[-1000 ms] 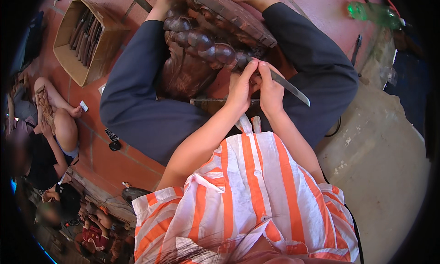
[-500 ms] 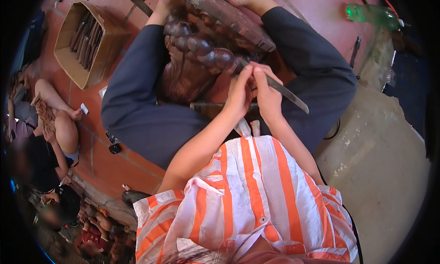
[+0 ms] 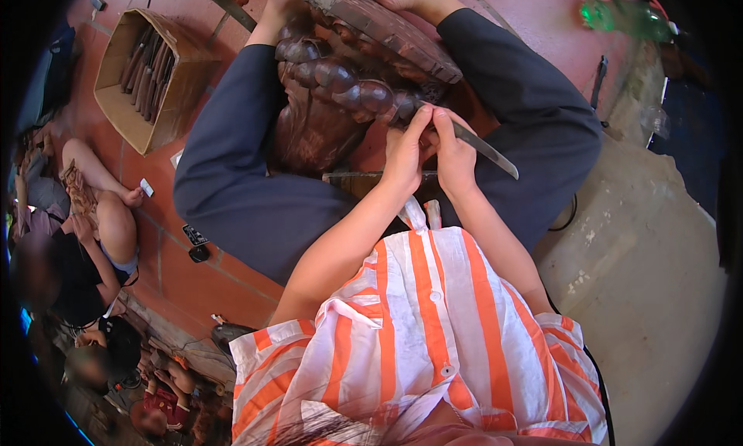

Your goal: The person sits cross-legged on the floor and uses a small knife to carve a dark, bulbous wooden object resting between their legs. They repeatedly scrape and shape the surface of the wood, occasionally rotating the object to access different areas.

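A dark brown wood carving (image 3: 321, 133), with a row of rounded, glossy knobs and a thick flat base, lies tilted between my bent legs. My left hand (image 3: 404, 153) and my right hand (image 3: 457, 156) are close together at the right end of the knobs, fingers pinched round a curved metal blade (image 3: 494, 155). Its rounded free end sticks out to the right of my right hand, over my right leg. The other end reaches the carving's surface, partly hidden by my left fingers and thumb.
A cardboard box (image 3: 182, 86) of long, dark-handled tools stands at left on the red tiles. A green plastic bottle (image 3: 627, 20) lies far right, near a thin dark tool (image 3: 600, 82). Other people (image 3: 77, 252) sit at left. A dark bar (image 3: 360, 184) lies before my lap.
My hands have shifted slightly, with the thumbs now more upright. The blade's inner end shows less beside the knobs, and its free end has moved slightly up and left.
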Tool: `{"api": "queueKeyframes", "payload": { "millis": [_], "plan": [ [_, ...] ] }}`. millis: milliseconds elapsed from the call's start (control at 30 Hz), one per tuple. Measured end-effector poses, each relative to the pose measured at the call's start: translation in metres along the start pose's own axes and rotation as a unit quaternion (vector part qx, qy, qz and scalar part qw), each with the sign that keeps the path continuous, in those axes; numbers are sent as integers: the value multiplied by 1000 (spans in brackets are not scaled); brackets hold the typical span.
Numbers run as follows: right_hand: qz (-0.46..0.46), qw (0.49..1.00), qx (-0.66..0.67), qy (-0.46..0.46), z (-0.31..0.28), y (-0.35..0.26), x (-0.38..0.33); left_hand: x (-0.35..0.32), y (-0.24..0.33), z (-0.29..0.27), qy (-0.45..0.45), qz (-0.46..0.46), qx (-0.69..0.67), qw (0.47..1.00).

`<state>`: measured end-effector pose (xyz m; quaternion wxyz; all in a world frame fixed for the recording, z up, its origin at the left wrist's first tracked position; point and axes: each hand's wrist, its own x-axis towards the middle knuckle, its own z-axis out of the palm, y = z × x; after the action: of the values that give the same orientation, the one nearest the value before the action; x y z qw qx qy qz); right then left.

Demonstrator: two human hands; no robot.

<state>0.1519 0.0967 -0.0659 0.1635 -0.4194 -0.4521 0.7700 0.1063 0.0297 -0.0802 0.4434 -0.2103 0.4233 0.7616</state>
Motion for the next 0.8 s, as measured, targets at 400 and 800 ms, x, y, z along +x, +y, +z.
{"api": "queueKeyframes", "payload": {
  "millis": [400,800],
  "plan": [
    [14,999,27,-16,-20,23,5,4,-10,-4,16,2,57,998],
    [34,999,11,-6,-12,4,9,4,2,10,73,-21,21,997]
  ]
}}
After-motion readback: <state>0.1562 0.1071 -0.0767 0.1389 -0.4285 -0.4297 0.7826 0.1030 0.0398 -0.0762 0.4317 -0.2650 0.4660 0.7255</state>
